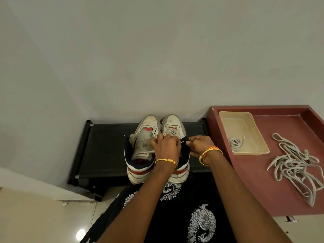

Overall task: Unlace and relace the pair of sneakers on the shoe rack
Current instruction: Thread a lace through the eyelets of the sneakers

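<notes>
Both arms reach forward, left hand (165,146) and right hand (199,145) with fingers curled, pinching.

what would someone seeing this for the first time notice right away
Two hands meet in the middle over a pair of white sneakers on a black shoe rack, pinching a lace end between them. To the right, a tangle of loose grey laces sprawls on a dark red tray, beside a beige dish holding another coiled lace.
</notes>
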Action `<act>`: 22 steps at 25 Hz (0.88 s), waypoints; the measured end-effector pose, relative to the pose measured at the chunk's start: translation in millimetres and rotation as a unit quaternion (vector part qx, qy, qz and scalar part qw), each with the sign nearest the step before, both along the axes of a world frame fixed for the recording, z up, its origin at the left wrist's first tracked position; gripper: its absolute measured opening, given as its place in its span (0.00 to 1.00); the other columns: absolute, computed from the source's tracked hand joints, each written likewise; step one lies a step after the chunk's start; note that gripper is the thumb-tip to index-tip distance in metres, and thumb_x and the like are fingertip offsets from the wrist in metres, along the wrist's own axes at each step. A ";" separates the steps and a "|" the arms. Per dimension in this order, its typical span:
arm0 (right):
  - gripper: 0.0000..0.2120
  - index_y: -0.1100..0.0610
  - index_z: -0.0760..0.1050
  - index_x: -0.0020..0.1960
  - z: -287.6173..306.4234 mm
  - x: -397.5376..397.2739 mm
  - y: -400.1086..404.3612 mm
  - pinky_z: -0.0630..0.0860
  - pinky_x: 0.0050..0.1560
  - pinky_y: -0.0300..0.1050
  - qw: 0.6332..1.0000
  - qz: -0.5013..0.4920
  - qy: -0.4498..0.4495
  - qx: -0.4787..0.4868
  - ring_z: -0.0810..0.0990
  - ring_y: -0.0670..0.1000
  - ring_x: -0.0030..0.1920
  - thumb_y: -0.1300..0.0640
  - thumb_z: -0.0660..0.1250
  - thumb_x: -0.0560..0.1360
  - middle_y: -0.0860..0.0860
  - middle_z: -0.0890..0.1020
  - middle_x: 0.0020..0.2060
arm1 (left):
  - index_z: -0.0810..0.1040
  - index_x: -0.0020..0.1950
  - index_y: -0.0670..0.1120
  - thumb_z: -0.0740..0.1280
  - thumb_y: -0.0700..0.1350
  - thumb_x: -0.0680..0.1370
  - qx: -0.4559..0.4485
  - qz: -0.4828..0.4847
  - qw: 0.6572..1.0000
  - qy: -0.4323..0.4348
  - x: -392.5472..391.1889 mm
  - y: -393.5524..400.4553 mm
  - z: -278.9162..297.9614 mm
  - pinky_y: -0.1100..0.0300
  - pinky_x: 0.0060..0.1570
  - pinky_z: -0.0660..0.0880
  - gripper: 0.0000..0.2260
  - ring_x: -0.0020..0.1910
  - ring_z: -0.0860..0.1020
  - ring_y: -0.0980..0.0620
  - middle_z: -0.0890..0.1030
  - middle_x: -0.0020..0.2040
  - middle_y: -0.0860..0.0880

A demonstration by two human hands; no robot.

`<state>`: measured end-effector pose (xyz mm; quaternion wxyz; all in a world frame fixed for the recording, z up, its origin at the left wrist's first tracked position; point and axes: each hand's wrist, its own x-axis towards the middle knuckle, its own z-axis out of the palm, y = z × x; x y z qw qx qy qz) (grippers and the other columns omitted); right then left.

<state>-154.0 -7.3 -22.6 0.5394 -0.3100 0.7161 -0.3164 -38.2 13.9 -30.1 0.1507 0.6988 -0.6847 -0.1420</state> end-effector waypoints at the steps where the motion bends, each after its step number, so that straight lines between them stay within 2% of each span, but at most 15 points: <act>1: 0.09 0.56 0.74 0.39 0.4 0.1 -0.2 0.77 0.49 0.49 1.000 -0.002 -0.006 0.003 0.78 0.54 0.50 0.68 0.66 0.75 0.57 0.79 0.44 | 0.80 0.53 0.50 0.59 0.49 0.80 0.004 -0.003 1.000 -0.005 -0.9 -1.6 0.6 0.51 0.54 0.55 0.11 0.60 0.66 0.47 0.78 0.56 0.51; 8: 0.06 0.59 0.76 0.48 -2.9 -2.1 -0.5 0.77 0.50 0.49 0.999 -0.011 -0.046 0.003 0.80 0.56 0.54 0.68 0.67 0.74 0.58 0.81 0.50 | 0.79 0.55 0.49 0.57 0.49 0.80 0.019 0.016 0.999 -0.025 -7.7 -5.5 1.5 0.51 0.56 0.57 0.12 0.61 0.65 0.48 0.78 0.56 0.51; 11: 0.02 0.58 0.78 0.47 -3.5 -2.8 -2.3 0.77 0.45 0.46 0.998 0.004 -0.063 0.011 0.80 0.53 0.50 0.62 0.68 0.75 0.56 0.82 0.48 | 0.80 0.54 0.49 0.57 0.48 0.81 0.018 0.017 0.999 -0.021 -10.6 -8.0 0.7 0.51 0.55 0.56 0.12 0.61 0.65 0.48 0.78 0.56 0.51; 14: 0.06 0.59 0.78 0.49 -5.1 -6.1 -5.9 0.76 0.40 0.43 0.996 0.015 -0.082 0.025 0.77 0.51 0.43 0.57 0.64 0.78 0.55 0.80 0.43 | 0.80 0.53 0.48 0.58 0.48 0.80 0.016 0.033 0.999 -0.004 -12.7 -11.9 -0.4 0.51 0.55 0.56 0.12 0.61 0.65 0.48 0.80 0.54 0.50; 17: 0.07 0.62 0.77 0.52 -9.0 -8.0 -5.2 0.76 0.35 0.40 0.994 0.005 -0.109 0.008 0.76 0.49 0.36 0.60 0.63 0.79 0.54 0.79 0.37 | 0.81 0.52 0.48 0.58 0.48 0.81 0.018 0.027 0.999 -0.006 -18.6 -11.8 -2.6 0.50 0.57 0.56 0.12 0.61 0.65 0.48 0.81 0.51 0.50; 22: 0.05 0.65 0.78 0.50 -15.4 -12.2 -3.9 0.78 0.33 0.38 0.996 0.031 -0.069 -0.038 0.78 0.49 0.35 0.65 0.65 0.77 0.56 0.79 0.37 | 0.80 0.55 0.48 0.57 0.48 0.81 0.008 0.010 1.000 -0.006 -20.6 -11.5 -6.5 0.51 0.57 0.54 0.13 0.62 0.65 0.48 0.81 0.52 0.50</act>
